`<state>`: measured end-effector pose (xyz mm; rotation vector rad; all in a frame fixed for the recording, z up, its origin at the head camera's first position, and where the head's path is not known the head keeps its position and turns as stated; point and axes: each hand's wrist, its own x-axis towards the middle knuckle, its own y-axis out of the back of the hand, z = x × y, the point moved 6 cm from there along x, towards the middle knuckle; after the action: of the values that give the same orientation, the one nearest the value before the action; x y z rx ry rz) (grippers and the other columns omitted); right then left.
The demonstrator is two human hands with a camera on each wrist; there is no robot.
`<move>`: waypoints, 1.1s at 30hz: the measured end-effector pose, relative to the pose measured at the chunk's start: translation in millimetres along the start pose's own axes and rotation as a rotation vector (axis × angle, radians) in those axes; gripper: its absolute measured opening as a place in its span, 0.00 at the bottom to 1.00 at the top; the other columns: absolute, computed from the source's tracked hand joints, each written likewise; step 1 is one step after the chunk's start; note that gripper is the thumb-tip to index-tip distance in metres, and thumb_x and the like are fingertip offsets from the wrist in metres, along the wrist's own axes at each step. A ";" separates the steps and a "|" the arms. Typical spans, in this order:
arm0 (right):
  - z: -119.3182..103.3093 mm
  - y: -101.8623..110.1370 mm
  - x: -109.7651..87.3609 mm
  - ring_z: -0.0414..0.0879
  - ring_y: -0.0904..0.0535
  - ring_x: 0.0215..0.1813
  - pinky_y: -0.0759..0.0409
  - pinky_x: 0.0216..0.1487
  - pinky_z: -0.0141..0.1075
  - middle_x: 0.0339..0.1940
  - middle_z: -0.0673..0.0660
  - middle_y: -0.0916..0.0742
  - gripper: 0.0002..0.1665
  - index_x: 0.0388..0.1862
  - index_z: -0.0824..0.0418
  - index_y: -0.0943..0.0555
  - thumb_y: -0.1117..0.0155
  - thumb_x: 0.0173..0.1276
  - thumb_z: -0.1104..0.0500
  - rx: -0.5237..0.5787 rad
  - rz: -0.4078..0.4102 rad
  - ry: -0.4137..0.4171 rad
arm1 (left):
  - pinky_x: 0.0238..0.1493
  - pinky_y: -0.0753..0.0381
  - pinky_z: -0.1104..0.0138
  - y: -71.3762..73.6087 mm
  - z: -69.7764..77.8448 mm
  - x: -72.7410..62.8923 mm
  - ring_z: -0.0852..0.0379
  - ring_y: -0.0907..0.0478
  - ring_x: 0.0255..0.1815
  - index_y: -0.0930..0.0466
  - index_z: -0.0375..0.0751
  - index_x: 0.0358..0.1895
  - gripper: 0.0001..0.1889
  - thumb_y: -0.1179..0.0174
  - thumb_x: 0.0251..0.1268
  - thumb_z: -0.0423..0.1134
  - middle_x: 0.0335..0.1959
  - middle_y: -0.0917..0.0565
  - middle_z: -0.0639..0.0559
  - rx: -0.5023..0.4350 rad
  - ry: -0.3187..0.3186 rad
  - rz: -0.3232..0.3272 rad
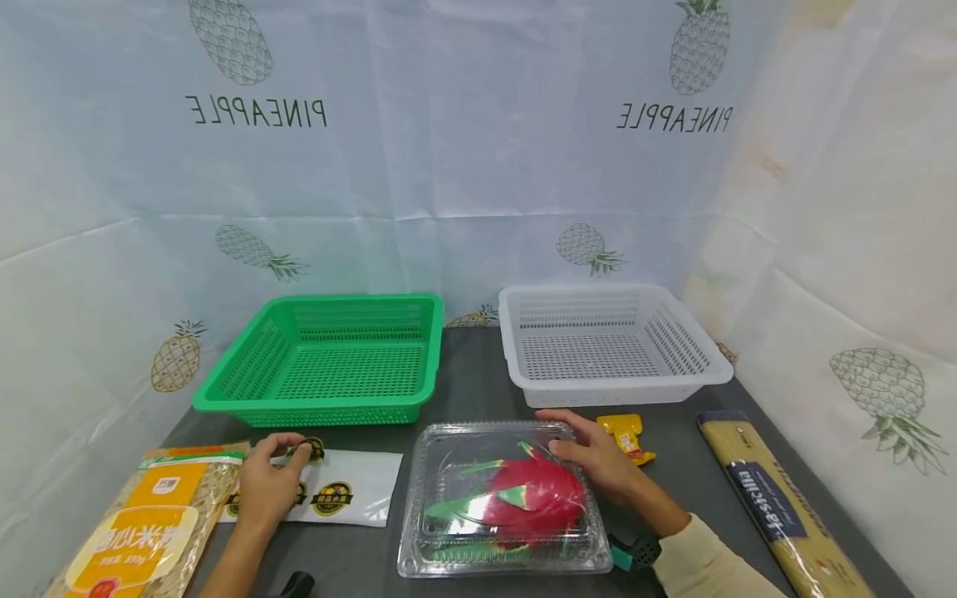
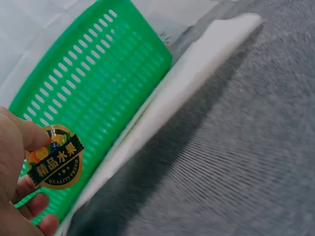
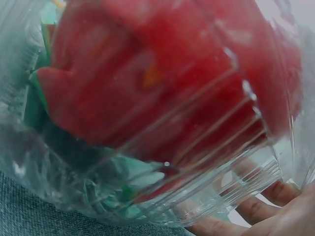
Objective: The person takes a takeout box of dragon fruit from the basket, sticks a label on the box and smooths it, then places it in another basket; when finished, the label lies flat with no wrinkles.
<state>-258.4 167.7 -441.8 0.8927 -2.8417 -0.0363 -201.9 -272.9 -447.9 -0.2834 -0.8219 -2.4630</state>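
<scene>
Between thumb and fingertips, my left hand point(image 1: 269, 483) pinches a round black-and-gold sticker point(image 2: 58, 160) printed with fruit. Under that hand lies a white sticker sheet point(image 1: 377, 475) bearing more of the same labels. A clear plastic clamshell box point(image 1: 441, 453) sits at the front middle, its lid down over a red dragon fruit point(image 1: 540, 497) with green-tipped scales. At the box's back right corner my right hand point(image 1: 594, 455) grips it, thumb on the lid and fingers along the side. The right wrist view shows several of its fingertips point(image 3: 253, 209) against the clear wall.
Behind stand a green basket point(image 1: 317, 417) on the left and a white basket point(image 1: 620, 390) on the right. A bag of puffed rice point(image 1: 149, 531) lies far left. Beyond my right hand are a small yellow packet point(image 1: 626, 436) and a long pasta pack point(image 1: 781, 507).
</scene>
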 end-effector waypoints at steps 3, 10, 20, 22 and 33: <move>0.3 -0.1 0.6 0.60 0.22 0.53 0.21 0.45 0.51 0.61 0.72 0.28 0.31 0.70 0.71 0.38 0.44 0.72 0.62 0.006 -0.001 -0.008 | 0.36 0.33 0.75 5.0 8.3 2.0 0.53 0.30 0.43 0.20 0.33 0.44 0.08 0.39 0.66 0.34 0.40 0.21 0.42 -0.010 -0.021 0.012; -2.0 0.3 0.2 0.61 0.22 0.53 0.20 0.45 0.51 0.61 0.73 0.28 0.32 0.70 0.71 0.38 0.43 0.71 0.61 -0.004 0.007 -0.013 | 0.37 0.32 0.70 9.8 29.2 5.4 0.62 0.28 0.40 0.22 0.35 0.47 0.12 0.36 0.64 0.37 0.42 0.18 0.41 0.030 -0.029 -0.024; -0.6 -0.4 0.2 0.60 0.22 0.52 0.20 0.44 0.51 0.61 0.72 0.28 0.32 0.70 0.72 0.38 0.43 0.72 0.61 0.003 0.002 -0.009 | 0.19 0.33 0.65 7.4 61.0 0.5 0.55 0.33 0.19 0.26 0.39 0.56 0.20 0.34 0.63 0.37 0.30 0.17 0.44 -0.105 -0.035 -0.184; -0.6 0.0 0.0 0.60 0.21 0.52 0.20 0.44 0.51 0.61 0.71 0.27 0.32 0.70 0.72 0.38 0.43 0.72 0.61 -0.007 0.007 -0.003 | 0.19 0.34 0.65 6.3 68.7 -0.6 0.55 0.34 0.18 0.26 0.40 0.59 0.22 0.34 0.63 0.37 0.28 0.18 0.45 -0.136 -0.061 -0.210; -0.2 -1.0 -0.2 0.57 0.21 0.51 0.20 0.44 0.50 0.61 0.71 0.28 0.30 0.70 0.71 0.37 0.45 0.72 0.62 -0.002 -0.003 0.022 | 0.23 0.31 0.66 1.8 112.7 -12.5 0.60 0.29 0.24 0.20 0.34 0.58 0.20 0.36 0.61 0.28 0.35 0.17 0.45 -0.304 -0.275 -0.251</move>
<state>-257.7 167.0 -441.7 0.8912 -2.8196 -0.0290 -186.9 -200.5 -362.0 -0.6780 -0.6160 -2.8292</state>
